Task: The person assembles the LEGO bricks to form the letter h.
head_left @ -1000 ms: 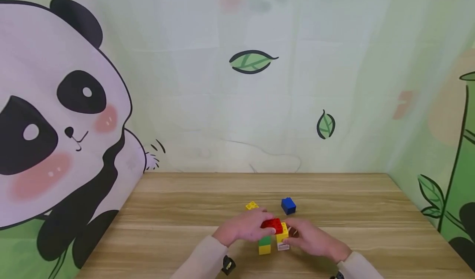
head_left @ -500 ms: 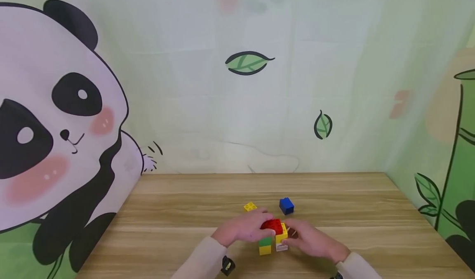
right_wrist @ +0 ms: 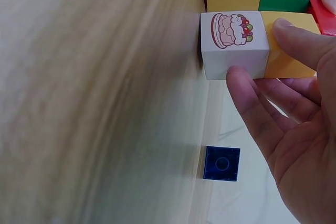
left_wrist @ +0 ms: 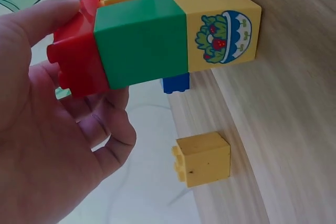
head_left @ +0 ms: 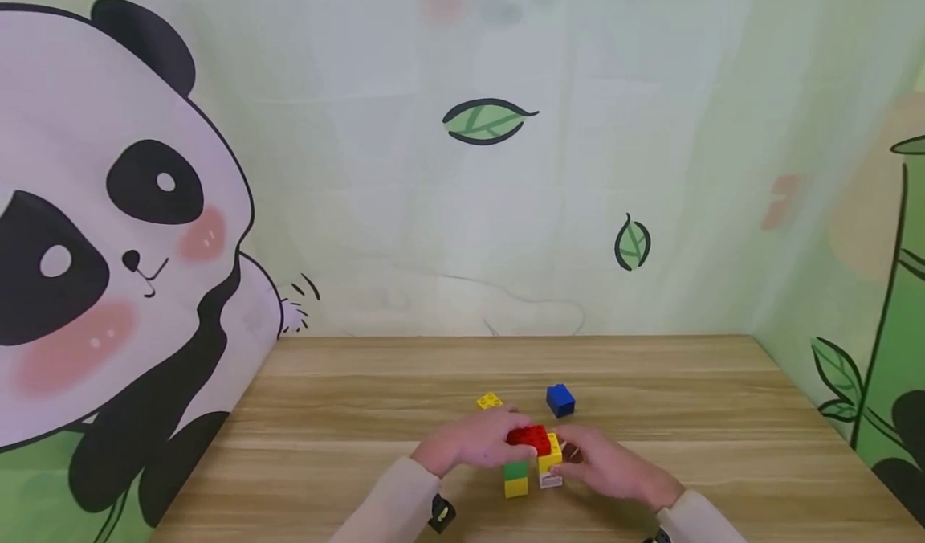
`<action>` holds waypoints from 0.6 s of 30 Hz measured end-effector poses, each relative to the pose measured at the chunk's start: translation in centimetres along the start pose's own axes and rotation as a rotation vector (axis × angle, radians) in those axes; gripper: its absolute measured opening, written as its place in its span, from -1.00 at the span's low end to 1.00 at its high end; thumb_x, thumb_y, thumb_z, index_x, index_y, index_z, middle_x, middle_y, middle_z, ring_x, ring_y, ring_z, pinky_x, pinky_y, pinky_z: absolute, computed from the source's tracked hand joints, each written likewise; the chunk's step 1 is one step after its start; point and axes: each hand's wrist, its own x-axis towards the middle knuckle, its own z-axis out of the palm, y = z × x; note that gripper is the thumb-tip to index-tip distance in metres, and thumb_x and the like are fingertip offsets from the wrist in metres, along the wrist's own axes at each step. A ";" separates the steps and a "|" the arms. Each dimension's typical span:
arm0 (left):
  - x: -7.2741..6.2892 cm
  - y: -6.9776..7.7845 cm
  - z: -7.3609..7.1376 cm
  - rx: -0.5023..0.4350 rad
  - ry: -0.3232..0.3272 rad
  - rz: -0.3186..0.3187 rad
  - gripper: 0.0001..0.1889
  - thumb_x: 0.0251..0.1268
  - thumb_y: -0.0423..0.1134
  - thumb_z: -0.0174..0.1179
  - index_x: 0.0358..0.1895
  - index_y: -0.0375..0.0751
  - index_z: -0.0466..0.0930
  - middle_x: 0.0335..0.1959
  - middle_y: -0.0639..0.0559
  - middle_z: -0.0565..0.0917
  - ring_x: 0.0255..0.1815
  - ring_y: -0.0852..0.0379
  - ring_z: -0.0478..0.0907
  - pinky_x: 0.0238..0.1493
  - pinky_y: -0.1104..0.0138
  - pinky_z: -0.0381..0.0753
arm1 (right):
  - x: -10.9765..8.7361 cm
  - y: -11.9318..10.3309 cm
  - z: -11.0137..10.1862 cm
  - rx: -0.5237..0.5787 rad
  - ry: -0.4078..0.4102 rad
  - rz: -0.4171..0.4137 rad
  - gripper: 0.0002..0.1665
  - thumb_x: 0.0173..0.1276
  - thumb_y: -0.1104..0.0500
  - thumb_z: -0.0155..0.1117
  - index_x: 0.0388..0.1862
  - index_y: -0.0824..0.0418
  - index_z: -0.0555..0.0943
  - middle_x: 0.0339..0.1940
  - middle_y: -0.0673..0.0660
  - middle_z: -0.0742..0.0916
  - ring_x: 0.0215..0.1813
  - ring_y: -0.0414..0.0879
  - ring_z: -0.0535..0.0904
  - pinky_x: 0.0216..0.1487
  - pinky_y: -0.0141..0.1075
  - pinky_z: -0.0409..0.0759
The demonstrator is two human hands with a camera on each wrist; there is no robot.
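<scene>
A red brick (head_left: 531, 439) lies on top of a green brick (left_wrist: 142, 40), which stands on a yellow brick with a salad-bowl picture (left_wrist: 247, 9). My left hand (head_left: 477, 438) grips the red brick, its thumb along one side. Touching this stack is a second one: a plain yellow brick (right_wrist: 294, 22) over a white brick with a cake picture (right_wrist: 212, 59). The red brick reaches across to the plain yellow one; how far they overlap is partly hidden. My right hand (head_left: 610, 463) holds the second stack, thumb on the yellow brick and a fingertip at the white one.
Behind the stacks, a loose yellow brick (head_left: 489, 400) and a blue brick (head_left: 560, 400) lie apart on the wooden table (head_left: 347, 414). A cloth backdrop with a panda (head_left: 166, 69) and leaves rises at the table's back and sides.
</scene>
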 end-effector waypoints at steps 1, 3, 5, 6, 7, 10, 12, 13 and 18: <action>0.1 0.0 0.0 0.002 -0.001 -0.001 -0.53 0.32 0.13 0.09 0.20 -0.01 0.50 0.24 -0.06 0.43 -0.13 0.19 0.48 -0.15 0.36 0.53 | 0.0 0.1 0.0 0.003 0.001 0.002 -0.62 0.35 -0.04 0.22 0.11 0.00 0.52 -0.14 -0.20 0.61 -0.16 -0.23 0.54 -0.14 -0.36 0.55; 0.2 0.1 0.1 0.015 0.001 -0.001 -0.53 0.33 0.13 0.08 0.20 0.00 0.50 0.26 -0.07 0.41 -0.07 0.17 0.48 -0.11 0.34 0.53 | -0.1 0.1 0.0 0.006 0.003 0.001 -0.63 0.35 -0.04 0.22 0.10 0.00 0.52 -0.15 -0.20 0.61 -0.16 -0.22 0.54 -0.14 -0.35 0.55; 0.3 0.3 0.1 0.035 0.006 0.008 -0.55 0.34 0.13 0.07 0.18 -0.01 0.51 0.24 -0.06 0.44 -0.09 0.17 0.48 -0.12 0.34 0.53 | -0.2 0.2 -0.1 0.009 0.005 -0.006 -0.64 0.35 -0.03 0.22 0.09 -0.01 0.52 -0.14 -0.19 0.61 -0.16 -0.22 0.55 -0.13 -0.35 0.56; 0.4 0.3 0.1 0.046 0.008 0.012 -0.56 0.34 0.12 0.07 0.16 -0.01 0.52 0.22 -0.05 0.45 -0.11 0.17 0.48 -0.14 0.35 0.53 | -0.2 0.2 -0.2 0.013 0.004 -0.007 -0.64 0.34 -0.03 0.22 0.09 -0.01 0.53 -0.14 -0.19 0.61 -0.16 -0.22 0.55 -0.13 -0.35 0.56; 0.4 0.4 0.1 0.057 0.010 0.015 -0.57 0.34 0.11 0.08 0.14 -0.01 0.53 0.21 -0.04 0.46 -0.13 0.19 0.47 -0.16 0.37 0.52 | -0.1 0.2 -0.2 0.014 0.003 -0.007 -0.63 0.34 -0.03 0.23 0.09 -0.01 0.53 -0.14 -0.20 0.61 -0.16 -0.22 0.54 -0.13 -0.35 0.56; 0.6 0.6 0.1 0.090 0.014 0.024 -0.62 0.34 0.10 0.09 0.09 0.00 0.55 0.15 0.00 0.48 -0.23 0.23 0.44 -0.26 0.42 0.48 | -0.1 0.4 -0.3 0.019 -0.002 -0.014 -0.63 0.34 -0.02 0.24 0.10 -0.01 0.53 -0.13 -0.20 0.62 -0.15 -0.21 0.55 -0.11 -0.34 0.56; 0.7 0.7 0.2 0.103 0.013 0.028 -0.63 0.33 0.09 0.10 0.08 0.01 0.56 0.13 0.02 0.48 -0.27 0.25 0.42 -0.30 0.43 0.46 | -0.2 0.5 -0.3 0.020 -0.002 -0.021 -0.64 0.33 0.00 0.25 0.09 -0.01 0.53 -0.13 -0.19 0.62 -0.15 -0.21 0.55 -0.11 -0.34 0.56; 0.7 0.7 0.2 0.109 0.014 0.030 -0.63 0.34 0.09 0.09 0.08 0.02 0.56 0.14 0.02 0.48 -0.26 0.25 0.42 -0.30 0.43 0.45 | -0.2 0.5 -0.3 0.022 -0.002 -0.023 -0.64 0.33 0.00 0.25 0.09 -0.01 0.53 -0.14 -0.19 0.62 -0.15 -0.20 0.55 -0.11 -0.34 0.56; 1.0 0.8 0.4 0.111 0.020 0.037 -0.63 0.33 0.10 0.08 0.07 0.03 0.55 0.17 0.00 0.47 -0.21 0.21 0.43 -0.27 0.41 0.46 | -0.4 0.8 -0.2 0.038 0.003 -0.017 -0.65 0.34 -0.01 0.24 0.07 -0.01 0.53 -0.15 -0.19 0.62 -0.15 -0.20 0.56 -0.12 -0.34 0.56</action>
